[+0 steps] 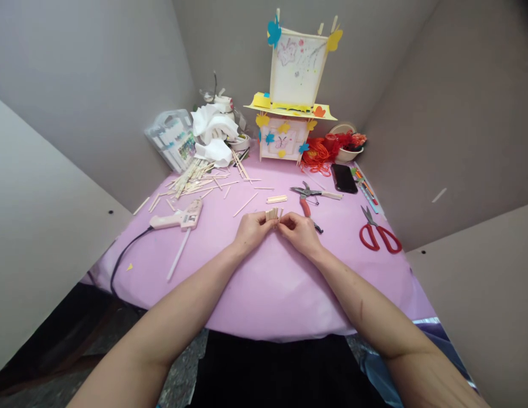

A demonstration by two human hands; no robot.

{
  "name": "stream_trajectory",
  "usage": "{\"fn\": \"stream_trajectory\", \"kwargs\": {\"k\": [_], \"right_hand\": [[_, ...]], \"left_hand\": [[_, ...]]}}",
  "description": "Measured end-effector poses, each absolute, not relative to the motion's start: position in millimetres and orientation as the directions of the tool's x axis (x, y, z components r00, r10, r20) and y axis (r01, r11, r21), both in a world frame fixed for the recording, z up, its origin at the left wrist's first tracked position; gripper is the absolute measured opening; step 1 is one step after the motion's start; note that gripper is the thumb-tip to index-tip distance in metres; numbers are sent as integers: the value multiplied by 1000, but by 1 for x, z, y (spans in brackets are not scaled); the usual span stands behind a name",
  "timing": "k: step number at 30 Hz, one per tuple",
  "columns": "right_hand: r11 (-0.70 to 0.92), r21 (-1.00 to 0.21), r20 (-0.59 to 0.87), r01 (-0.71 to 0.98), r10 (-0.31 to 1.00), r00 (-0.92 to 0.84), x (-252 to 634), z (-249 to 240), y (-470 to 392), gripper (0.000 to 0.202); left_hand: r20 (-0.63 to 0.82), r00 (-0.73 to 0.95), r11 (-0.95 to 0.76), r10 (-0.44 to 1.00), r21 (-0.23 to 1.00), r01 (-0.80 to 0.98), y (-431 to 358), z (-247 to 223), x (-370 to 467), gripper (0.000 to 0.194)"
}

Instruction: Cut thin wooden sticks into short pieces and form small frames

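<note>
Between my two hands is a small row of short wooden sticks [272,214], held side by side above the table. My left hand [252,229] pinches its left side. The fingers of my right hand [301,231] are closed at the right end, by a stick that leans slightly apart from the others. My fingertips cover the lower part of the row. Just beyond lies another short bundle of sticks [276,199] on the pink cloth. Pliers with red handles [305,205] lie open behind my right hand.
A glue gun [178,218] with its cord lies at left, loose sticks [195,178] behind it. A decorated paper lantern [284,136] stands at the back. Red scissors [377,232], a phone [344,178] and orange cord [319,154] are at right. Grey panels enclose the table [281,294].
</note>
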State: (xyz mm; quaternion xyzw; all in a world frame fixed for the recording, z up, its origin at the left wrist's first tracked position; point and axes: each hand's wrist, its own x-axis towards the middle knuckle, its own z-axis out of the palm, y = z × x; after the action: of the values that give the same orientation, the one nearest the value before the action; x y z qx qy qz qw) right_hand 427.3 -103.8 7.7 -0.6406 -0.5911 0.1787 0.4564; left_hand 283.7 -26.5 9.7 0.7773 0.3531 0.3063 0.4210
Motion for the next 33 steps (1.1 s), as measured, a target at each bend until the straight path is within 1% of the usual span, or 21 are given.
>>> {"fn": "stream_trajectory", "kwargs": {"k": [4,7,9,12,13,14,15,16,17,18,20,21,22,24,26,30,33], "right_hand": [[143,-802,349,580,900,262,429,8,-105,10],[84,-745,372,662,876,308,437,10,-103,7],[-9,-645,341,764,891,299,442,12,-101,8],[-112,-441,243,890,940,238,444,13,-100,13],[-121,-399,223,909,949,225,444,14,-99,14],[-120,-386,221,914,950,219,444,14,-99,16],[-111,-407,236,907,946,222,443,15,-99,17],[-90,-464,256,881,939,231,443,16,-99,19],[-60,-554,266,830,933,244,443,17,-99,22],[-26,-668,249,744,934,256,444,18,-99,25],[8,-882,134,472,963,234,445,22,-101,32],[-2,-945,63,326,980,189,445,24,-102,37],[-23,-979,5,204,991,133,445,25,-104,40],[-61,-996,-58,61,997,45,444,27,-107,39],[-85,-996,-85,-5,996,13,442,28,-109,32],[-139,-986,-143,-92,989,42,437,28,-111,28],[-162,-976,-171,-146,984,51,435,27,-110,30]], "left_hand": [[175,566,-401,806,865,303,-26,9,284,28],[169,565,-388,808,873,294,-25,7,284,28],[166,564,-383,809,876,292,-25,5,284,29],[165,558,-381,813,876,296,-23,3,285,29],[164,551,-374,818,880,293,-23,4,285,29],[157,546,-356,823,892,280,-23,5,285,29],[140,544,-321,827,913,252,-24,6,286,29],[110,549,-263,829,942,209,-25,9,286,30],[63,566,-181,822,971,156,-26,11,286,31],[4,595,-81,803,992,102,-27,14,285,33],[-109,680,116,725,993,36,-32,20,285,36],[-150,724,183,674,983,34,-35,22,284,36],[-182,759,224,625,973,48,-37,24,284,35],[-228,794,243,564,964,105,-42,27,283,31],[-259,788,211,559,963,167,-45,28,282,27],[-253,774,90,580,965,248,-47,29,283,23],[-239,778,1,581,956,293,-46,28,283,24]]}}
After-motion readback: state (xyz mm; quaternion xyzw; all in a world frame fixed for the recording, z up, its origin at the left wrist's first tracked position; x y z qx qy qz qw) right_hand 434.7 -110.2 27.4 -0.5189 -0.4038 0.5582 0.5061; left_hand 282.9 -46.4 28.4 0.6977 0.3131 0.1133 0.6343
